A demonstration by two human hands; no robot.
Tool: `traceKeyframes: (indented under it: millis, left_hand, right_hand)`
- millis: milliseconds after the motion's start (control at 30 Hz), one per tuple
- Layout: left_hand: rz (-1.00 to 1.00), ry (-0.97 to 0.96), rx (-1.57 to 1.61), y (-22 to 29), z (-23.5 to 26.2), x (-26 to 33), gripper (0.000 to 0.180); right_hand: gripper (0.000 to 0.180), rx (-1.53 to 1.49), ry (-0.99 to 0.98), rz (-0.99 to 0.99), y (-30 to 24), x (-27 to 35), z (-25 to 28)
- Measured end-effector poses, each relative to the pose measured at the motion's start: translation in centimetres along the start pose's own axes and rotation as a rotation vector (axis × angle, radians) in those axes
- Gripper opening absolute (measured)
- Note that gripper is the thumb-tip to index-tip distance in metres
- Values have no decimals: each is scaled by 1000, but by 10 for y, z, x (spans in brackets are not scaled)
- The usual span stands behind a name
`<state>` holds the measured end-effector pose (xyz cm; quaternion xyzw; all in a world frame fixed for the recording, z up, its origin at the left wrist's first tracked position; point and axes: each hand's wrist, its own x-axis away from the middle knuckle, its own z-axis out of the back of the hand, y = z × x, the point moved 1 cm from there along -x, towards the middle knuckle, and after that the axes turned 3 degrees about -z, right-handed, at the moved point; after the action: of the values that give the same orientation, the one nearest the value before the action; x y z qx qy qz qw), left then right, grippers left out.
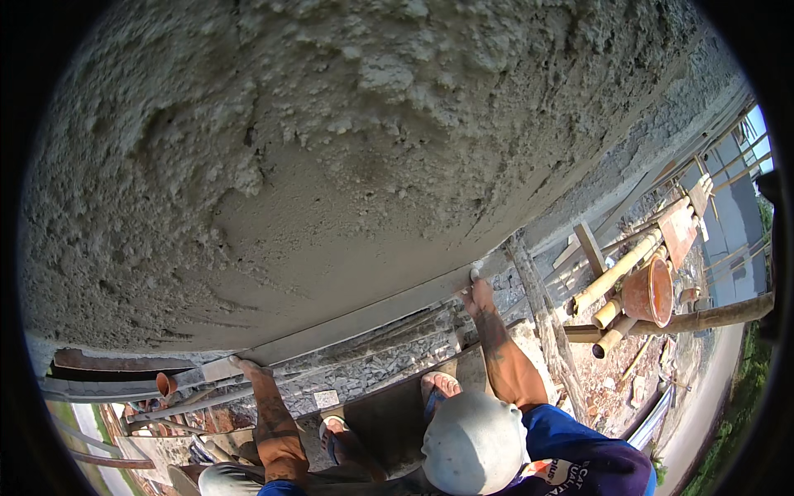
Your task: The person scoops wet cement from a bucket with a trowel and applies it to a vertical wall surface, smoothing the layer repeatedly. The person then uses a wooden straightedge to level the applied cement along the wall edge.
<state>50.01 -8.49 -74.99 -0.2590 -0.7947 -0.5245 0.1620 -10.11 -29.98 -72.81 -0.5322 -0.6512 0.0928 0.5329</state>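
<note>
Gripping the long, straight grey board (356,321) near its ends with left hand (251,369) and right hand (478,298), we should press evenly where it lies low along the rough grey plastered wall (364,124).

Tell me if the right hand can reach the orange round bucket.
Probably not: the right hand holds the long pale straightedge, and a rough grey wooden post stands between hand and bucket.

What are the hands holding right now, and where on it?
A long straightedge against the wall: left hand near its left end, right hand near its right end.
</note>
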Motion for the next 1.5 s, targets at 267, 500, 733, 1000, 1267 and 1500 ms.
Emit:
traceKeyframes:
  millis: [267, 500, 733, 1000, 1267, 1500]
  left_hand:
    - [-73, -39, -13, 23, -18, 26, 86]
    - [-161, 33, -51, 108, -77, 115, 91]
    - [-58, 100, -75, 76, -55, 85, 86]
    - [-99, 280, -147, 59, -49, 71, 93]
    - [-200, 274, -119, 196, -124, 177, 92]
    - [-132, 365, -214, 272, -161, 229, 99]
  right_hand:
    - [38, 13, 106, -4, -57, 34, -23]
    - [38, 52, 39, 23, -148, 103, -65]
    - [39, 79, 79, 44, -127, 92, -64]
    - [40, 72, 104, -4, -130, 88, -62]
    - [30, 64, 63, 15, -248, 176, -118]
    - [29, 71, 57, 62, -321, 243, -163]
